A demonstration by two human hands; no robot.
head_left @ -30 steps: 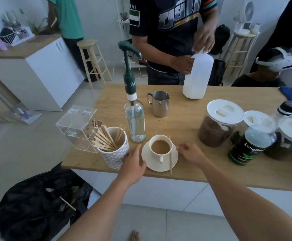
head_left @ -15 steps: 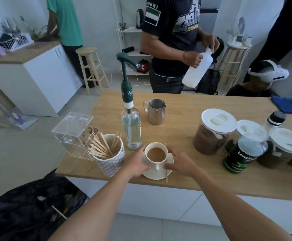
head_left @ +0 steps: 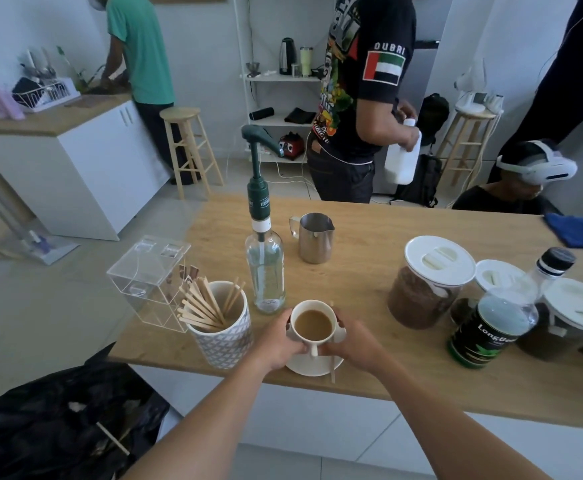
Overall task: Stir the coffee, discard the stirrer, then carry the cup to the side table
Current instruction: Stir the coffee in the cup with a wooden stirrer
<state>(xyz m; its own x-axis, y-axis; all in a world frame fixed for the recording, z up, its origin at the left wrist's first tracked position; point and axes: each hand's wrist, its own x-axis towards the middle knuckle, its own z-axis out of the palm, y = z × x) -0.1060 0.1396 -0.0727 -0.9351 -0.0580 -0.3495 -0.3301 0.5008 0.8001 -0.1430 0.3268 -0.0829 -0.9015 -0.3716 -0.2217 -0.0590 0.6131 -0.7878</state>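
Fingers of your left hand (head_left: 279, 336) and right hand (head_left: 350, 342) clasp the saucer (head_left: 312, 365) under the cup (head_left: 312, 325), near the tabletop (head_left: 352, 282) edge. Lift level; a stirrer (head_left: 332, 368) rests loose on the saucer and may slide.

White cup (head_left: 312, 325), tan coffee (head_left: 314, 324), grey-white, perhaps triangle-patterned holder (head_left: 224, 341).

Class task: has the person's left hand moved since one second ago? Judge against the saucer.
Yes. The left hand has moved right, from beside the saucer onto its edge, beside the cup.
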